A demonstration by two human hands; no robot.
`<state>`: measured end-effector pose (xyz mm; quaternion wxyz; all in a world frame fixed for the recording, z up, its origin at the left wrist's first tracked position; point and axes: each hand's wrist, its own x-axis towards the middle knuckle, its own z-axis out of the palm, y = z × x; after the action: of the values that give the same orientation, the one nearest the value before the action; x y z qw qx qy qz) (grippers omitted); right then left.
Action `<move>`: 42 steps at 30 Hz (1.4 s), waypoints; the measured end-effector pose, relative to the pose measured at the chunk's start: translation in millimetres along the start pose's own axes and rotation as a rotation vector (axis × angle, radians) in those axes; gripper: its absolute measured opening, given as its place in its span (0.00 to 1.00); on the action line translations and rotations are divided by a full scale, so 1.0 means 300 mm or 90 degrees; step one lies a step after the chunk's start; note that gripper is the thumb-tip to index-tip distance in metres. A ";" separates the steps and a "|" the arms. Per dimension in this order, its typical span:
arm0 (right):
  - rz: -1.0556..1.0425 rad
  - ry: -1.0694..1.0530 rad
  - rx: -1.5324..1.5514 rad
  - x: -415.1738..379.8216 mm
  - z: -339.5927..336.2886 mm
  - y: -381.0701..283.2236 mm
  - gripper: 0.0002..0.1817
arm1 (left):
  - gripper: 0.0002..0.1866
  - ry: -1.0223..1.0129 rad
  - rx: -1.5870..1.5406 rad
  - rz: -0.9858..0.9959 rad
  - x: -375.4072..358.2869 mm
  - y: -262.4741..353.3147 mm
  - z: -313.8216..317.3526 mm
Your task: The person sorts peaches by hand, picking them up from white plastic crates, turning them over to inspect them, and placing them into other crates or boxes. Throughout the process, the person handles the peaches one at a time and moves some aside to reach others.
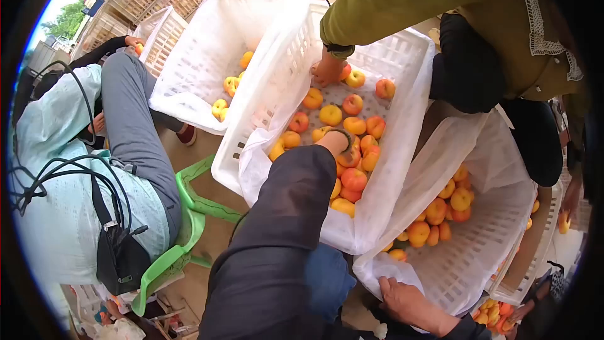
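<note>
Dark sleeve over fruit, centre frame

Fruit lies loose in the lined middle crate; the left hand dips in, fingers hidden, opening and hold unclear. Lower right, the right hand rests half-curled on another crate's liner, grip uncertain. Another person's hand reaches in above; crowded reaches could bruise fruit, a tugged liner roll it

The left hand is partly hidden among the fruit, its fingertips out of sight; the right hand's grip on the liner is unclear. The olive-sleeved co-worker is cut off above, and the lower-right fruit is small and blurred
</note>
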<state>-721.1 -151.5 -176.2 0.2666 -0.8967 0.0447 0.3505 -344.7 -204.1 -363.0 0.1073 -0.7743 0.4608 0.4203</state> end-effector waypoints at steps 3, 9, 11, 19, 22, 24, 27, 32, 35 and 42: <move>0.033 -0.071 0.095 -0.007 -0.065 -0.042 0.25 | 0.29 -0.014 -0.014 -0.005 0.043 0.009 0.039; 0.048 -0.095 0.068 0.024 -0.040 -0.030 0.24 | 0.30 -0.093 -0.015 -0.014 0.054 -0.090 -0.013; 0.061 -0.106 0.067 0.029 -0.049 -0.037 0.25 | 0.31 -0.125 -0.006 -0.022 0.053 -0.111 -0.028; 0.100 -0.114 0.108 0.050 -0.051 -0.044 0.22 | 0.36 0.123 0.109 -0.052 0.040 -0.005 0.000; 0.108 -0.106 0.124 0.046 -0.039 -0.039 0.23 | 0.40 0.090 0.104 -0.118 0.040 0.047 0.037; 0.098 -0.097 0.125 0.043 -0.038 -0.038 0.23 | 0.39 0.074 0.078 -0.124 0.052 0.060 0.037; 0.100 -0.123 0.125 0.054 -0.063 -0.039 0.23 | 0.39 0.072 0.017 -0.156 0.090 0.035 0.035; 0.084 -0.120 0.140 0.051 -0.059 -0.028 0.23 | 0.34 0.011 0.044 -0.159 0.063 0.053 0.018; 0.087 -0.126 0.152 0.051 -0.058 -0.024 0.24 | 0.32 0.114 0.095 -0.159 0.122 0.043 0.085; 0.066 -0.084 0.148 0.039 -0.042 0.011 0.22 | 0.32 -0.005 0.116 -0.004 0.063 0.015 -0.118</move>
<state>-705.7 -159.4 -177.6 0.3524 -0.8314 0.1135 0.4144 -324.6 -238.1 -354.1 0.1805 -0.7609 0.4945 0.3795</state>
